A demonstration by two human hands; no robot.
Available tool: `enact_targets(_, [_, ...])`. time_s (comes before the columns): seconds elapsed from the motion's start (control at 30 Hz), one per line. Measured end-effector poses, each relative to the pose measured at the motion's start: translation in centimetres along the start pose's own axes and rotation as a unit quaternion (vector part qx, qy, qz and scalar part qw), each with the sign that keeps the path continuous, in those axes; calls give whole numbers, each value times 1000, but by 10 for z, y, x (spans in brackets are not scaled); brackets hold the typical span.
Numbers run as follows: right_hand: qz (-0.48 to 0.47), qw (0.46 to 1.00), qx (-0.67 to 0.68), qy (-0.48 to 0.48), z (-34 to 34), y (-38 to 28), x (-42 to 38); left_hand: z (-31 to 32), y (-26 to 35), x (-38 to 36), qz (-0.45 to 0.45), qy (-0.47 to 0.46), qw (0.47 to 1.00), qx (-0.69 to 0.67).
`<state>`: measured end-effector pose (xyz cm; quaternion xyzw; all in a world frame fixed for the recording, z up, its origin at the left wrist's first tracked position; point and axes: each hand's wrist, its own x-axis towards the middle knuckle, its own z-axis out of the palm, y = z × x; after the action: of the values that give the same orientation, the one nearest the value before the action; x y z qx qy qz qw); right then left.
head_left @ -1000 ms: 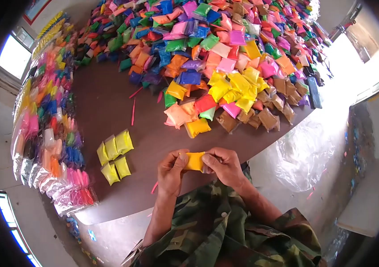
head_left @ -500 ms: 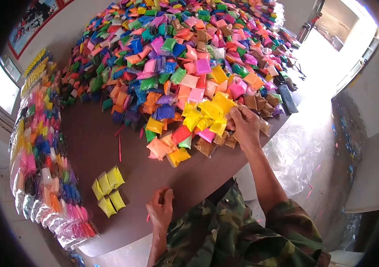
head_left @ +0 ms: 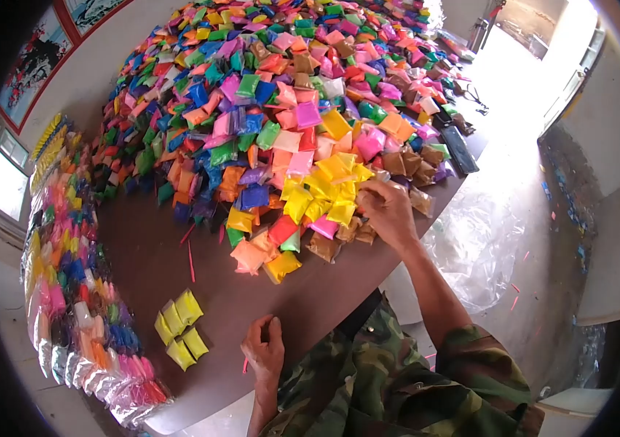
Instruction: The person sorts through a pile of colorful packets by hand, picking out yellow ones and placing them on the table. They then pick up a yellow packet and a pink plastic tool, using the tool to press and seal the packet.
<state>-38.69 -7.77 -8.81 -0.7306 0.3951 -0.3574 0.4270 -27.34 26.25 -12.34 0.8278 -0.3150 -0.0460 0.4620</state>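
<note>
A large heap of small coloured packets [head_left: 281, 109] covers the far half of the brown table [head_left: 142, 247]. My right hand [head_left: 388, 213] reaches into the heap's near edge. Its fingertips curl down onto a cluster of yellow packets [head_left: 321, 191], beside brown packets [head_left: 404, 164]. Whether it grips one is hidden by the fingers. My left hand [head_left: 265, 351] rests at the table's near edge, fingers loosely curled, with nothing in it. An orange-yellow packet [head_left: 282, 265] lies at the heap's front.
Several yellow-green packets [head_left: 179, 329] lie grouped at the near left of the table. Clear bags filled with packets [head_left: 80, 306] line the left edge. Thin pink sticks [head_left: 192, 260] lie on the bare wood. A black flat object [head_left: 461, 149] sits at the right edge. Clear plastic sheeting [head_left: 479, 247] lies on the floor.
One second ago both hands held an orange-yellow packet near my body. The right hand has since reached out to the yellow packets, and the left hand has dropped empty to the table edge.
</note>
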Motion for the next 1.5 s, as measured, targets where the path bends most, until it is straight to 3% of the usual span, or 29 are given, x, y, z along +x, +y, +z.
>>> enact_targets(0.07, [-29, 999, -33, 26, -3, -5, 2, 2, -2, 3, 19, 7, 1000, 6])
enact_targets(0.17, [-188, 969, -132, 93, -1, -13, 8, 4, 3, 2, 8, 19, 1000, 0])
enact_targets(0.3, [-246, 938, -231, 77, 10, -20, 21, 6, 0, 3, -15, 20, 1000, -15])
enact_targets(0.47, [-323, 920, -191, 112, 12, -17, 32, 7, -6, 1, -20, 23, 998, -48])
enact_targets(0.57, [-312, 936, -85, 141, 17, -37, 26, 6, -6, 3, -16, 26, 998, -59])
enact_targets(0.6, [-248, 959, -77, 116, 18, -57, 14, 5, -6, 3, -29, 19, 997, -63])
enact_targets(0.73, [-200, 979, -13, -23, 36, -96, -9, 5, -8, 4, -22, 19, 997, -66])
enact_targets(0.83, [-260, 964, 24, -51, 66, -97, -5, 5, -4, 6, 8, 34, 997, -69])
enact_targets(0.97, [-221, 964, -88, -119, 92, -103, 9, 5, -9, 5, -9, 28, 996, -80])
enact_targets(1.0, [-275, 948, -137, -78, 98, -102, 13, 4, -9, 5, -10, 26, 997, -79])
enact_targets(1.1, [-284, 949, -134, -29, 94, -103, 12, 5, -10, 6, -5, 25, 997, -74])
enact_targets(1.37, [-247, 964, -76, -63, 53, -59, -50, 4, -10, 2, -20, 7, 999, -49])
enact_targets(1.5, [-204, 978, -38, -1, 28, -43, -74, 3, -8, 3, -32, -1, 999, -32])
